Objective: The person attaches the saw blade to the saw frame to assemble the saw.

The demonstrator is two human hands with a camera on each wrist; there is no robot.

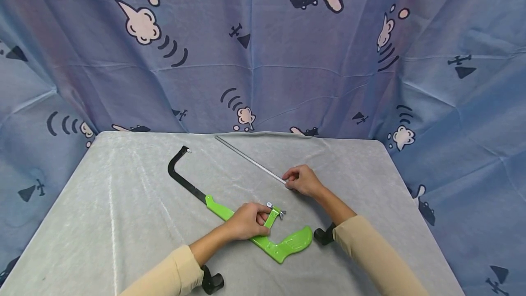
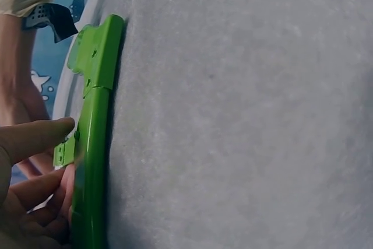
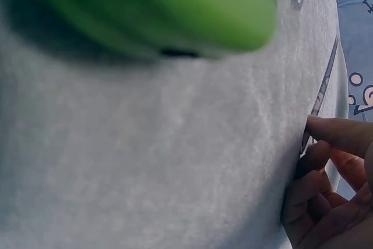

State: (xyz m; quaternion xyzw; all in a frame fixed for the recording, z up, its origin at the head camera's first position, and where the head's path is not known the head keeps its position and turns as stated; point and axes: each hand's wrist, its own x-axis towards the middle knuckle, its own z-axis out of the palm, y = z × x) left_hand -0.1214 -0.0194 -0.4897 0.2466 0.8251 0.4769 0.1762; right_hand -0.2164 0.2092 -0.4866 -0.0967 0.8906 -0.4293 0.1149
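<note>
A hacksaw frame (image 1: 218, 209) lies slantwise on the table, with a green body and a bent black front arm (image 1: 186, 184). My left hand (image 1: 245, 222) grips its green part near the short upright bracket (image 1: 271, 218), thumb and fingers around it. A wing nut (image 1: 282, 214) sits at that bracket's end. Between thumb and fingertips, my right hand (image 1: 303, 181) pinches the near end of a thin silver saw blade (image 1: 250, 160), which stretches toward the table's back edge. The green handle (image 3: 175, 10) looms close in the right wrist view.
Grey cloth covers the table (image 1: 135, 223). Behind and beside it hangs a blue curtain (image 1: 271, 49) printed with planes and clouds. Black wrist mounts (image 1: 212, 282) show by both beige sleeves (image 1: 378, 255).
</note>
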